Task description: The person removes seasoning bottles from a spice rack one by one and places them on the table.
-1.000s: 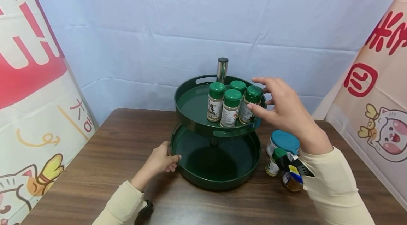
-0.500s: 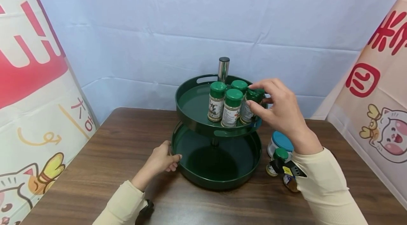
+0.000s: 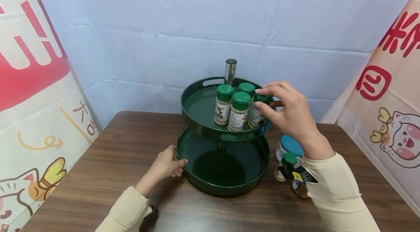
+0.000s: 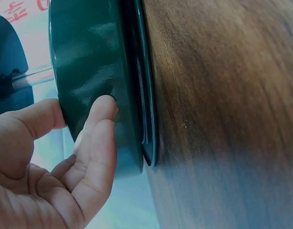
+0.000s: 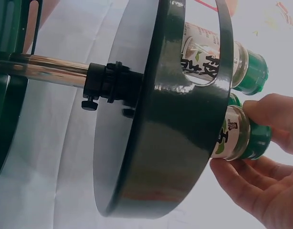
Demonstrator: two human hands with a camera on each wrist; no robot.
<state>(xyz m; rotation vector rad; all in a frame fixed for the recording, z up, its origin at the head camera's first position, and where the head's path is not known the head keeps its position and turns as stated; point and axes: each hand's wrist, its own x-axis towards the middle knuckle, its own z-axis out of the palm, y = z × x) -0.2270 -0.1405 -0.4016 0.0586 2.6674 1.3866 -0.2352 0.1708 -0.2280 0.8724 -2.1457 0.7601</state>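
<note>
A dark green two-tier round tray stand (image 3: 226,188) stands on the table, with several green-capped spice jars upright on its upper tray (image 3: 197,106). My right hand (image 3: 290,115) pinches the rightmost spice jar (image 3: 256,115) near its cap, thumb on one side and fingers on the other. In the right wrist view that spice jar (image 5: 228,136) shows just above the tray wall, its base hidden. My left hand (image 3: 165,164) holds the left rim of the lower tray. In the left wrist view the thumb is at the rim and the fingertips (image 4: 104,107) lie against the outer wall.
Right of the stand, a blue-lidded tub (image 3: 291,146), another green-capped jar (image 3: 289,158) and a small brown jar (image 3: 299,189) stand on the wooden table (image 3: 131,130), partly behind my right wrist. A metal post (image 3: 230,71) rises through the upper tray.
My right hand has moved slightly left, and its fingers have closed on the rightmost spice jar. My left hand has stayed on the lower tray's rim.
</note>
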